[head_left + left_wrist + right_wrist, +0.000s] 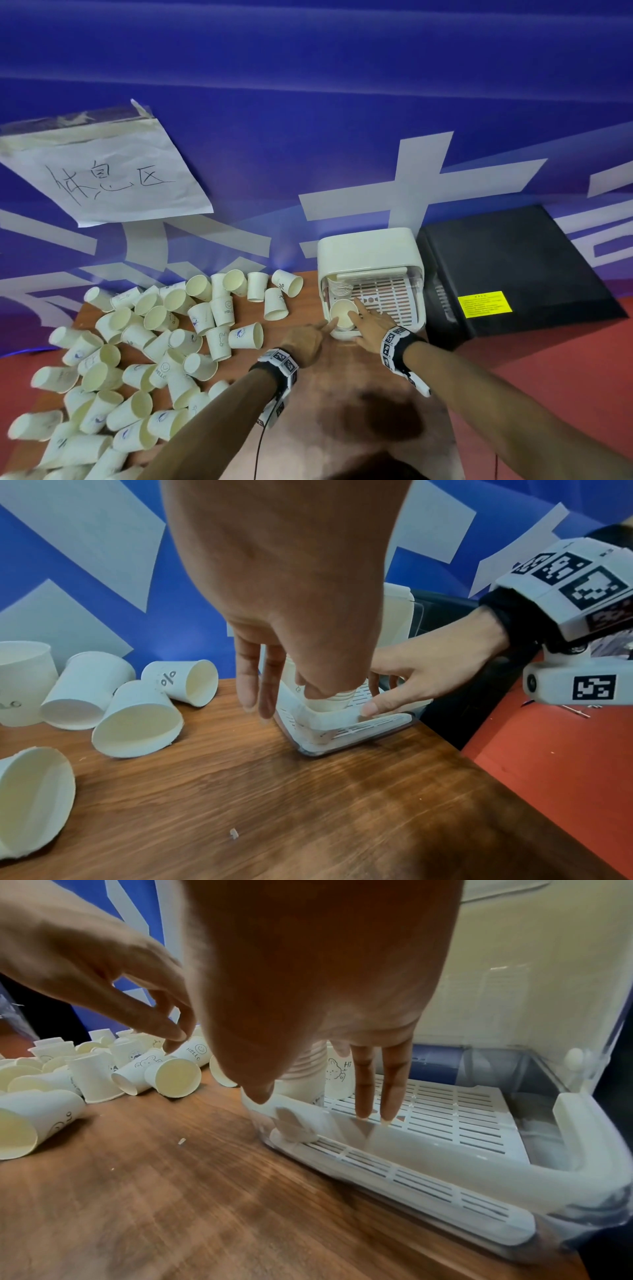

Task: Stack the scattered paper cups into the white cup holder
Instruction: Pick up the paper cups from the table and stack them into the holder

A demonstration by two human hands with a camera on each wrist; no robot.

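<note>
With the nested paper cups (343, 318) seated in the near-left corner of the white cup holder (370, 246), left hand (303, 344) and right hand (373, 325) steadied them (fingers straight, unclenched), and the next move likely needed another scattered cup (246, 335) from the left.

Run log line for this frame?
left hand: touches nested white paper cup stack | right hand: fingertips on slatted tray of white plastic cup holder, beside stack | scattered paper cups: on brown wooden table

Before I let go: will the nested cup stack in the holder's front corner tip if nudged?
Likely light and tippy: the cup stack is a nested column of thin paper on a narrow base. The corner wall of the white holder beside it should brace it somewhat. A hard squeeze would probably crush the open rim.
</note>
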